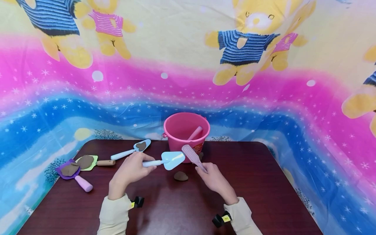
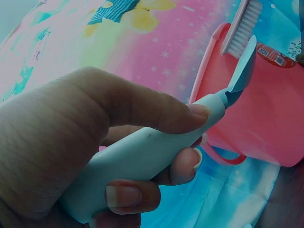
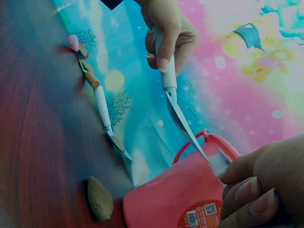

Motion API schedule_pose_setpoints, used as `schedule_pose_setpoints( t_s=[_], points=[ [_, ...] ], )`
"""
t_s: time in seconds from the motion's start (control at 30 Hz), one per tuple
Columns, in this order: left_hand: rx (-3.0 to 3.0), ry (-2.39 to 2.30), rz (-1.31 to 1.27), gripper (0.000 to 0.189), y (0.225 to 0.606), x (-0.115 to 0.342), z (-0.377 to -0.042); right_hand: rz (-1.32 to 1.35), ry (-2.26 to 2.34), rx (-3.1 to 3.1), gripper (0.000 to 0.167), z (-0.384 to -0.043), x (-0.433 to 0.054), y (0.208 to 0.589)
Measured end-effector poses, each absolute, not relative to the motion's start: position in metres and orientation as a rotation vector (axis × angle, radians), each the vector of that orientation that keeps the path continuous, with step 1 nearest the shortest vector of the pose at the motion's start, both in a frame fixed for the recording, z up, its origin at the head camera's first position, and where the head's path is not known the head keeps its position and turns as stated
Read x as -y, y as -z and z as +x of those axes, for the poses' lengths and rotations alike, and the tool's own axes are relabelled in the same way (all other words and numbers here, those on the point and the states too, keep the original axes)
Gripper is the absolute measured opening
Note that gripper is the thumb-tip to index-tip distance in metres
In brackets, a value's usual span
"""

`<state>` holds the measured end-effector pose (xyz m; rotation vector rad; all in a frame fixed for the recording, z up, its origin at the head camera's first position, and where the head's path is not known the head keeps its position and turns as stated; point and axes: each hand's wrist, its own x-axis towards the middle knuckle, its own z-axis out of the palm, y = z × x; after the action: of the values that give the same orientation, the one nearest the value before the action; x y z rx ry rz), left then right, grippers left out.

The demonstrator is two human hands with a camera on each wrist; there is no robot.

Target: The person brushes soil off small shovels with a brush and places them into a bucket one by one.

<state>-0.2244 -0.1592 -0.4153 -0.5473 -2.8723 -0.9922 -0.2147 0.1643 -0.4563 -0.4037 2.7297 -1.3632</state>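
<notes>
My left hand [image 1: 132,171] grips the pale handle of a small light-blue toy shovel [image 1: 174,160], its blade pointing right. In the right wrist view the blade looks bare, with no lump on it. A pinkish brush [image 1: 192,155] is held at its handle by my right hand [image 1: 215,180]. Its white bristles [image 3: 219,164] meet the tip of the shovel blade. Both tools are raised in front of a pink bucket [image 1: 177,143], which has a pink handle [image 1: 195,132] sticking up inside. Below the blade, a brown sandy lump [image 1: 180,176] lies on the table.
On the left of the dark wooden table [image 1: 176,209] lie a purple shovel [image 1: 83,183], a green shovel with a wooden handle [image 1: 105,163] and a narrow light-blue trowel [image 1: 123,154], each bearing brown sand. A patterned cloth [image 1: 141,85] hangs behind and beside the table.
</notes>
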Motion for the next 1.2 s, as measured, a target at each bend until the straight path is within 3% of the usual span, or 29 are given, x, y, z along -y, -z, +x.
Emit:
schedule_pose_setpoints(
  t_s=[1.2],
  points=[
    [2.990,1.035,-0.546,0.017,0.415,0.149,-0.226,-0.404,1.390,-2.716,0.033,-0.207,-0.169,0.441]
  ],
)
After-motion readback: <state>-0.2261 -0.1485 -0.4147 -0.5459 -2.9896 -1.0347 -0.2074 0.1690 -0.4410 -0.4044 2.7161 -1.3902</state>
